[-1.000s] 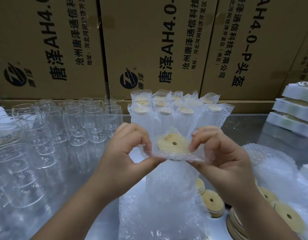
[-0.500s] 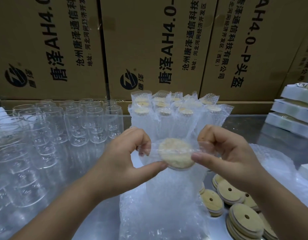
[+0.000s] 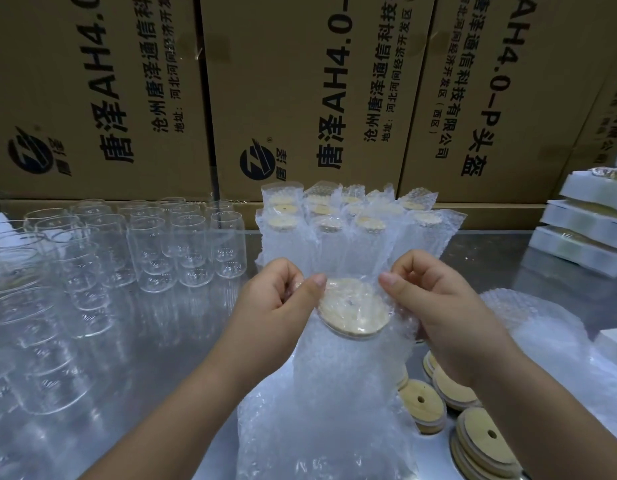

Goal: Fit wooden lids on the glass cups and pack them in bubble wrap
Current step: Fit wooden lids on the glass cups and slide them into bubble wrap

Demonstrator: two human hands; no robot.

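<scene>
Centrally, over the steel table (image 3: 182,344), holds a packed glass cup (image 3: 348,351) upright between both hands. With the left hand (image 3: 275,299), pinches the top edge of the bubble wrap sleeve (image 3: 352,393) between thumb and curled fingers, just left of the wooden lid (image 3: 353,311). With the right hand (image 3: 435,306), clamps the same edge on the lid's other side, thumb forward, fingers curled behind. Visible through the film: lid seated on the cup's mouth, tilted slightly toward the camera, a small hole near its middle. Below the hands, sleeve reaching down onto more wrap lying on the table.

Behind, touching one another in rows: wrapped cups (image 3: 334,226), each lidded and standing upright. To the left, well apart from the hands: empty glass cups (image 3: 182,244), packed close, open mouths up. Lower right, beside the sleeve: loose lids (image 3: 421,407) in short stacks. Farther right: crumpled bubble wrap (image 3: 535,327) and stacked white trays (image 3: 584,230). Along the back: printed cardboard boxes (image 3: 300,81).
</scene>
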